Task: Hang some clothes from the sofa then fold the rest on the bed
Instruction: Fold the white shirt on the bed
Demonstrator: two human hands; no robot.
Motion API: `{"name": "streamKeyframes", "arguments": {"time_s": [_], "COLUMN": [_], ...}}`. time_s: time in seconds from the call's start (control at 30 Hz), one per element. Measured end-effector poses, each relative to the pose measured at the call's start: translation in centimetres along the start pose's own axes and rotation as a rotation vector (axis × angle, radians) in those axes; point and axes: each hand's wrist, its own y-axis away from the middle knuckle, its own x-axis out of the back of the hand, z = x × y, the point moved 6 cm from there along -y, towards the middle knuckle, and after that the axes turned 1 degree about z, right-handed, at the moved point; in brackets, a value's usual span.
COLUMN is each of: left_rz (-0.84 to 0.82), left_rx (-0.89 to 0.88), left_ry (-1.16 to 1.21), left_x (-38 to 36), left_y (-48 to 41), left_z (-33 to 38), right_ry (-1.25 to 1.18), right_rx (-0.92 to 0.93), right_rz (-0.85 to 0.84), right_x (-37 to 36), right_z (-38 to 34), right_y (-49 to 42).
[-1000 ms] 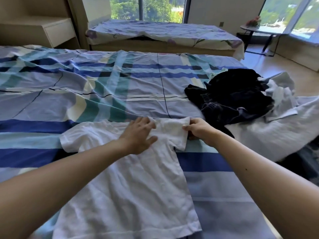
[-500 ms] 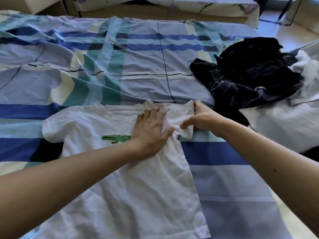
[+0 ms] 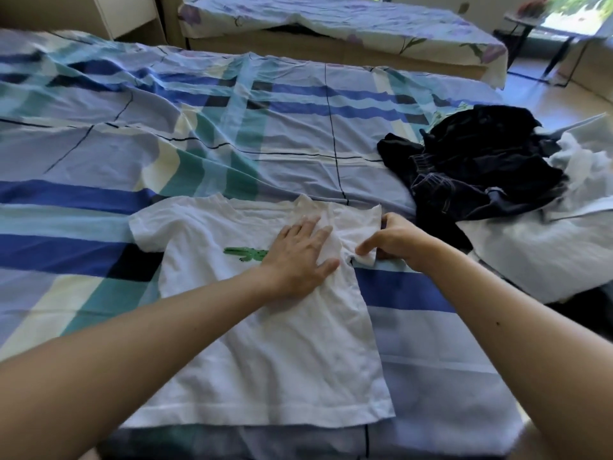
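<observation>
While pressing the white shirt (image 3: 265, 343) flat on the bed (image 3: 199, 144) with the left hand (image 3: 298, 260), fingers (image 3: 310, 227) spread, pinching the sleeve (image 3: 360, 224) with the right hand (image 3: 394, 242). Folding step, likely early. Next: lay sleeve over shirt.

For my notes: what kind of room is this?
Most likely a bedroom: a bed with a plaid sheet, a second bed behind it, and a white T-shirt spread for folding.
</observation>
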Motion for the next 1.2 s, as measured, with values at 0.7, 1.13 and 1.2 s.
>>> {"name": "streamKeyframes", "arguments": {"time_s": [0.7, 1.13, 1.2], "left_rz": [0.161, 0.108, 0.137], "left_rx": [0.576, 0.427, 0.587], "left_ry": [0.832, -0.092, -0.052], "left_x": [3.1, 9.2, 11.0], "left_y": [-1.6, 2.6, 4.7], "left_z": [-6.8, -10.7, -14.8], "right_ry": [0.413, 1.045, 1.016], "right_rx": [0.439, 0.469, 0.495], "right_rz": [0.145, -0.067, -0.053], "right_x": [-5.4, -8.8, -9.3], "right_z": [-5.7, -3.3, -4.3], "right_y": [1.2, 0.6, 1.4]}}
